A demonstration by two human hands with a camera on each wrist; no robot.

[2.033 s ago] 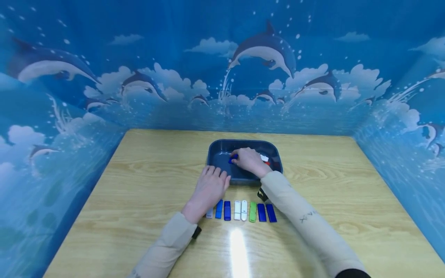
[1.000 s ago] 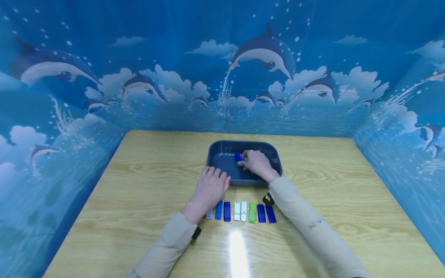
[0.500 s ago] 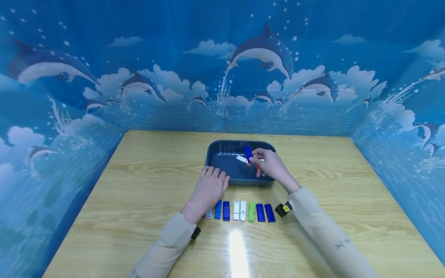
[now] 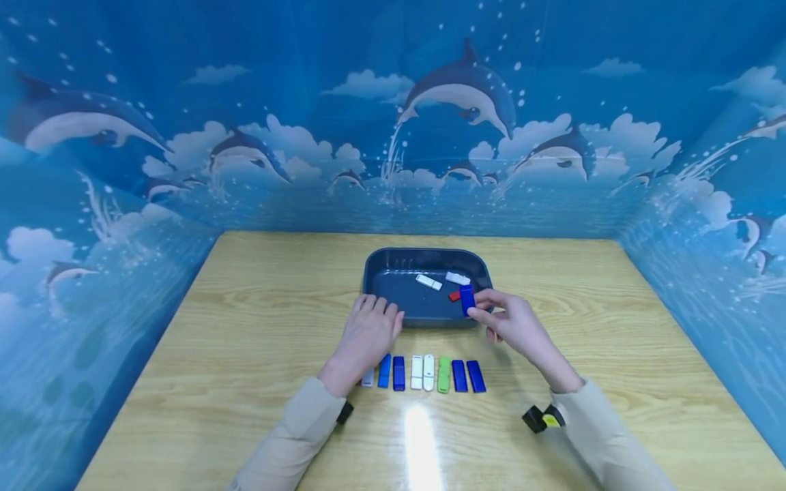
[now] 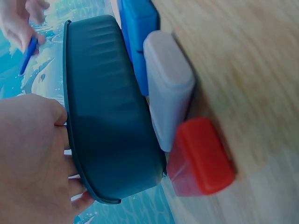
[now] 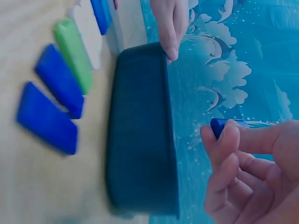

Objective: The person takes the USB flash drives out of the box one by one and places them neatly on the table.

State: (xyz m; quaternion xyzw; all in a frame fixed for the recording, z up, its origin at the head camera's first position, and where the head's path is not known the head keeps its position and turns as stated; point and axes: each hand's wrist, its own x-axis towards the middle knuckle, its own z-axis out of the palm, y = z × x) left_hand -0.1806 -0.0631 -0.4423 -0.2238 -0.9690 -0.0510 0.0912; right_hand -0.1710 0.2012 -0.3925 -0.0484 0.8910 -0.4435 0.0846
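In the head view my right hand (image 4: 514,322) pinches a dark blue USB flash drive (image 4: 467,300) between thumb and fingers, above the near right part of a dark blue tray (image 4: 426,320). My left hand (image 4: 367,334) rests on the tray's near left rim with relaxed fingers over it. Inside the tray lie a white flash drive (image 4: 428,281), another white one (image 4: 457,278) and a red one (image 4: 454,296).
Before the tray runs a row of several flash drives, among them a green one (image 4: 444,375) and a blue one (image 4: 475,376). A red flash drive (image 5: 201,156) at the row's left end shows in the left wrist view. A dolphin-print curtain (image 4: 393,198) surrounds the wooden table (image 4: 276,286).
My right hand has lifted the dark blue flash drive and drawn it rightward and toward me, uncovering the drives in the tray. My left hand stays at the rim.
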